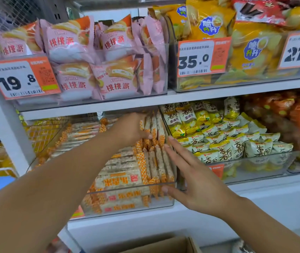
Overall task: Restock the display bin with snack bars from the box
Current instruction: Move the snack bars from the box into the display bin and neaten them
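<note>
Head view: upright snack bars [155, 128] gripped by left hand [129, 128]; right hand [191, 172] flat, fingers [171, 143] released, steadying display bin [127, 187] beside them.

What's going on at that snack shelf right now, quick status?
Left hand grips upright snack bars at the back of the display bin. Right hand open, fingers against front bars. Box below. Nothing blocking.

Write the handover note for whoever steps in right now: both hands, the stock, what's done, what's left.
Left hand: gripping a bunch of upright snack bars at the back right of the clear display bin.
Right hand: open, fingers flat against the bin's right side beside the upright bars.
Done: bin looks well filled, bars stacked flat on the left, upright on the right.
Left: seat the held bunch, then check the cardboard box below; its contents are out of view.
</note>
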